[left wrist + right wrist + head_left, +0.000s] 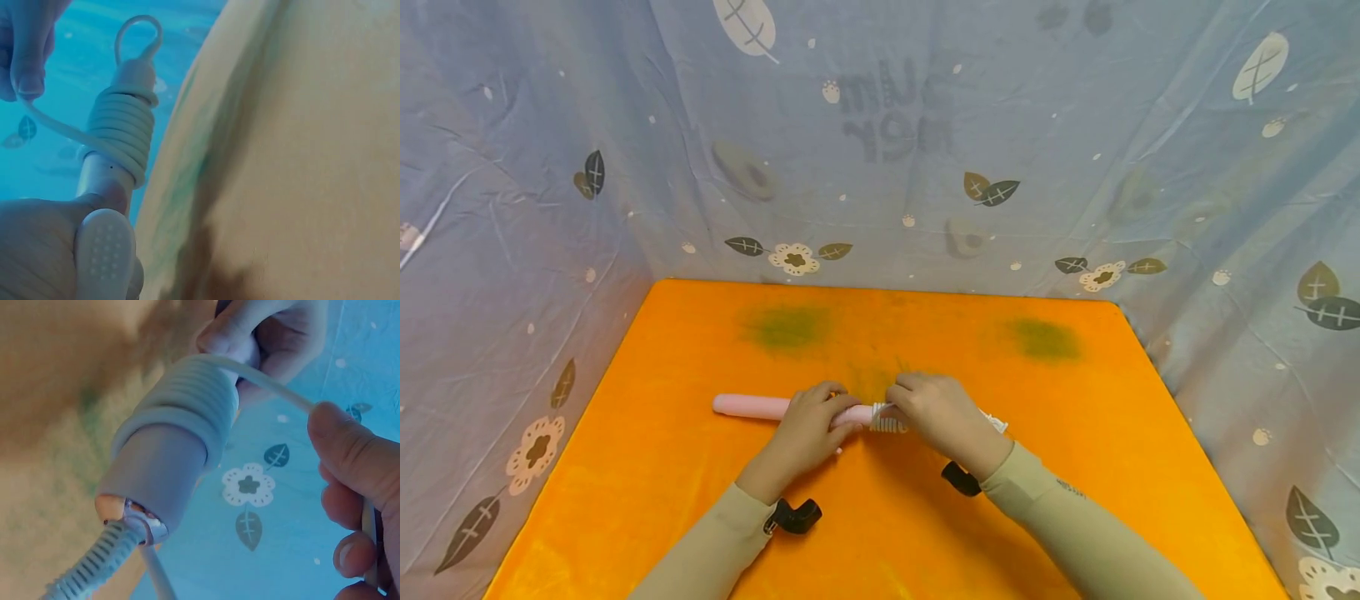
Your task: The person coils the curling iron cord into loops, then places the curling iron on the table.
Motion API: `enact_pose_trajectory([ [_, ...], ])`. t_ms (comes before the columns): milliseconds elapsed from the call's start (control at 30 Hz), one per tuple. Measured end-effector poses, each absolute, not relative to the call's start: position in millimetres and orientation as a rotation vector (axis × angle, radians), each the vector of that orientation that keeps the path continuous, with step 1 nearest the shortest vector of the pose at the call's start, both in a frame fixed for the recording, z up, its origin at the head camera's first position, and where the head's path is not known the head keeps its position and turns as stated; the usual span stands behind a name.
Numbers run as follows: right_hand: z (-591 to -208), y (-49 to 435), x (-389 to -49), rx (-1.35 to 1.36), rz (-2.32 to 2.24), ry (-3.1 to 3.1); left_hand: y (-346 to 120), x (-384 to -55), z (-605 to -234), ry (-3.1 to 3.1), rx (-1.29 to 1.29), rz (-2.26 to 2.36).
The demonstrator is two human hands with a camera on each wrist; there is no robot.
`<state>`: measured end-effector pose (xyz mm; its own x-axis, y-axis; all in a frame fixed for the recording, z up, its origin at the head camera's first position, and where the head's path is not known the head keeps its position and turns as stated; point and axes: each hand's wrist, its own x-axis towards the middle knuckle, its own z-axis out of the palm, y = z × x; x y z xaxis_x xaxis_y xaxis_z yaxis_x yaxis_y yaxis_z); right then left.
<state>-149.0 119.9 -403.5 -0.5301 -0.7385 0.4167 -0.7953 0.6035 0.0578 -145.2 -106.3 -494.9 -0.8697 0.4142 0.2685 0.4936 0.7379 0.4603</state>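
A pink curling iron (pixel 748 406) lies crosswise in front of me, its long barrel pointing left. My left hand (pixel 808 425) grips it around the middle, thumb beside the dotted clamp lever (pixel 105 256). White cord (pixel 187 394) is wound in several close turns around the handle. The cord's running length is pinched between thumb and fingers of my right hand (pixel 943 417) and stretches taut from the coil in the right wrist view. A ribbed cord sleeve (pixel 94 565) comes out of the handle's end, and the cord makes a small loop (pixel 139 31) there.
Beneath the hands is an orange cloth-covered table (pixel 865 533) with green smudges near its far edge. A patterned curtain (pixel 880 167) closes off the back and both sides. Black curved pieces (pixel 797 517) sit at both wrists.
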Motion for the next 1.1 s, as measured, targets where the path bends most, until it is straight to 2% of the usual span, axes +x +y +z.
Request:
enact_pose_trajectory([
  [500, -401, 133, -162, 1.24, 0.174, -2.441, -110, -142, -495, -2.647, -0.905, -0.796],
  [833, -400, 147, -177, 1.168, 0.123, -2.539, -112, -139, -492, -2.677, -0.92, -0.791],
  [1100, -401, 163, -192, 1.152, 0.297, -2.526, -116, -138, -490, -2.585, -1.004, -0.793],
])
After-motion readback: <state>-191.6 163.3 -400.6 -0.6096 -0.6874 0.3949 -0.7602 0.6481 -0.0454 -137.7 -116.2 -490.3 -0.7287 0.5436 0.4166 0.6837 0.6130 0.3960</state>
